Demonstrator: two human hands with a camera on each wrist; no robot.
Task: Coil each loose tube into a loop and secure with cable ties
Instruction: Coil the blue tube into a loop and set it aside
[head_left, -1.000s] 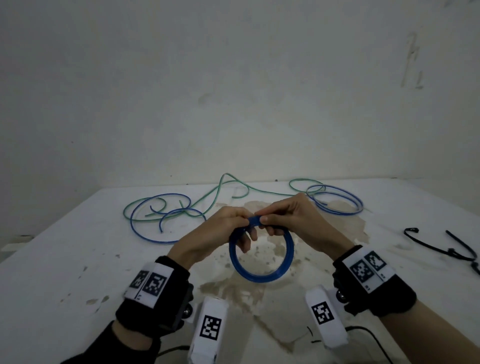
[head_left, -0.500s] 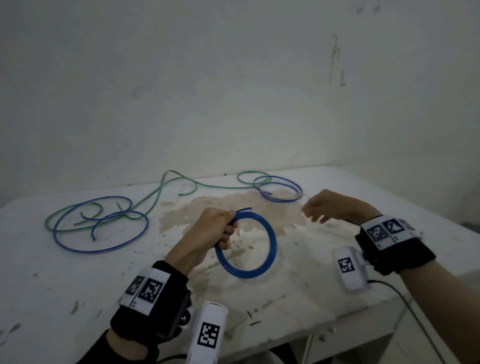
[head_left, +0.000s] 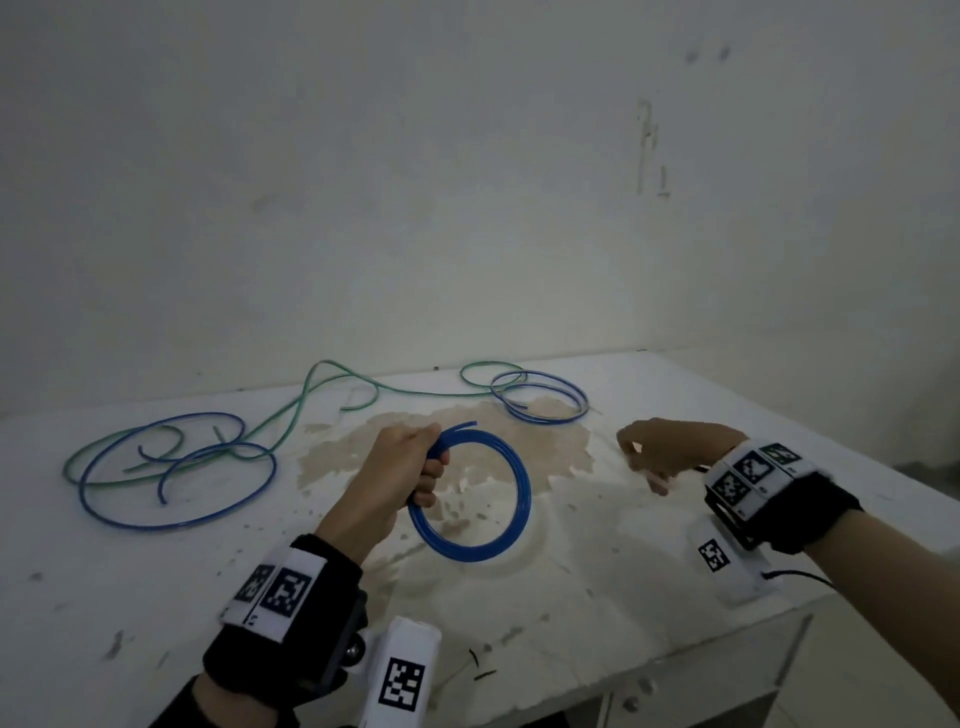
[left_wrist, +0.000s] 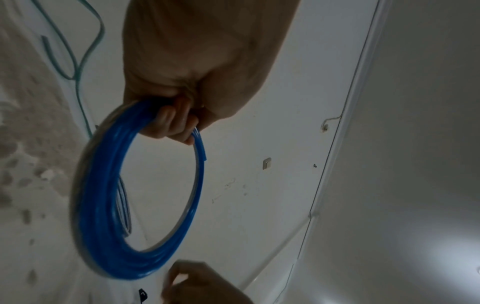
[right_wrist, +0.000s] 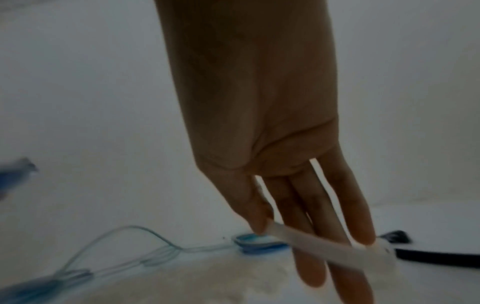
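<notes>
My left hand (head_left: 410, 462) grips a blue tube wound into a coil (head_left: 522, 488) of several turns and holds it upright just above the stained white table (head_left: 571, 613). In the left wrist view the fingers (left_wrist: 176, 125) curl round the top of the coil (left_wrist: 103, 205), and one tube end sticks out beside them. My right hand (head_left: 670, 452) is apart from the coil, low over the table to the right. Its thumb pinches a white cable tie (right_wrist: 324, 244) against nearly straight fingers (right_wrist: 298, 216).
Loose blue and green tubes (head_left: 176, 467) tangle at the left rear. A long green tube (head_left: 311, 384) runs to another blue coil (head_left: 540, 400) at the back. A black cable tie (right_wrist: 436, 259) lies beyond my right fingers. The table's front edge (head_left: 675, 660) is close.
My right hand let go of the coil and moved right, where it now holds a white tie. My left hand keeps the coil alone. The head view swung right.
</notes>
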